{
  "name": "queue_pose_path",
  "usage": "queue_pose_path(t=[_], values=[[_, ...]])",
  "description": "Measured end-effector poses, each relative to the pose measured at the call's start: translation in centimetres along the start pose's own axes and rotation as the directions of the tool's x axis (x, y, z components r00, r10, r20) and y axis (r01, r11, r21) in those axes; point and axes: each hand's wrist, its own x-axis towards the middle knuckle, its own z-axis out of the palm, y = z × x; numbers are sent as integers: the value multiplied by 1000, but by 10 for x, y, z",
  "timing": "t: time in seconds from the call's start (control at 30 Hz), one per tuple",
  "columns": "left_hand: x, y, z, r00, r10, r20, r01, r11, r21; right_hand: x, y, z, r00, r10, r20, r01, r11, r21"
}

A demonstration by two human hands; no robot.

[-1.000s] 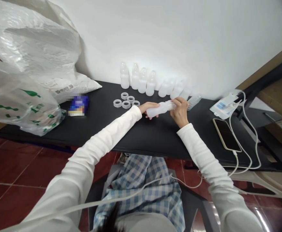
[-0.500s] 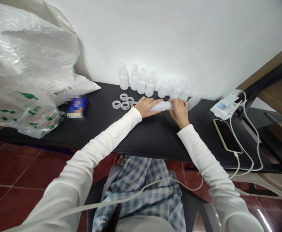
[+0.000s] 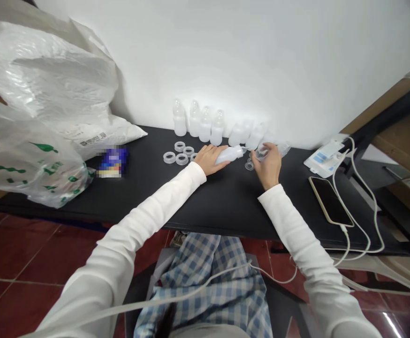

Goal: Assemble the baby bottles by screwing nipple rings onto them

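Note:
My left hand [image 3: 208, 159] is wrapped round a white baby bottle [image 3: 229, 155], which lies tilted with its clear teat end pointing right. My right hand [image 3: 269, 164] is apart from that bottle and has its fingers curled round a clear bottle cap [image 3: 261, 153], partly hidden by the fingers. Small clear teats [image 3: 249, 164] lie just left of the right hand. More clear caps [image 3: 283, 148] are behind it. Left of my left hand, several whitish collar rings [image 3: 181, 158] lie flat on the black table [image 3: 205, 202].
Capped bottles [image 3: 205, 125] stand upright along the wall, with uncapped bottles [image 3: 254, 136] to their right. Plastic bags [image 3: 50, 108] and a blurred blue packet [image 3: 113, 162] are at the left. A phone [image 3: 330, 202] with cables and a white power strip [image 3: 323, 158] lie at the right.
My right hand has moved off the bottle's neck to the right, to the clear caps. The bottle's teat end now shows. My left hand still holds the bottle.

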Motion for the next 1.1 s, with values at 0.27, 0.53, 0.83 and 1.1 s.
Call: queue_pose_path(t=[0.27, 0.53, 0.83, 1.1], values=[[0, -2, -5, 974, -205, -101, 203, 979, -37, 4, 22, -8, 981, 115, -157, -90, 983, 157], [1, 5, -10, 961, -273, -42, 272, 962, -35, 20, 54, -15, 895, 187, -404, -158, 982, 104], [1, 9, -14, 950, -312, 0, 312, 949, -35, 26, 60, -37, 871, 317, -375, -333, 943, 22], [2, 9, -14, 942, -334, 9, 335, 942, -33, 23, 74, -44, 856, 444, -264, -497, 848, -184]])
